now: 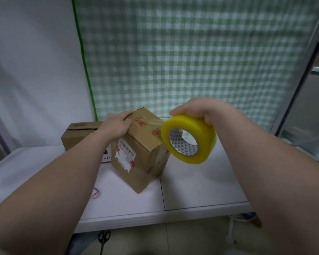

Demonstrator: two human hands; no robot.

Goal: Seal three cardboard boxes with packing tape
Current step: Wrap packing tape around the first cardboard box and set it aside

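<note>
On the white table: the tall cardboard box (140,153) stands upright near the middle, one corner turned toward the person, a shipping label on its near left face.
Box top: flaps are down; a clear strip seems to run from the top toward the roll, though its edges are hard to make out.
Tape roll (189,138): yellow-tinted, held in the air just beside the box's upper right edge, core facing the camera.
Right hand (201,112): fingers curled over the top of the roll and clamped on it, thumb hidden behind.
Left hand (116,124): palm flat on the far left of the box top, fingers together and pressing down, steadying it.
Second box (81,135): lower and wider, behind and to the left, touching or just beside the tall one; its top flap looks unsealed.
Third box: not in view.
Scissors (103,238): on the floor below the table's front edge, well apart from both hands.
Step in hand, as I judge it: drawing tape across the seam and down the right side.
Doing it well: keep the strip taut and centred on the seam, hold the box firmly so it cannot tip, then rub the tape flat before cutting.
</note>
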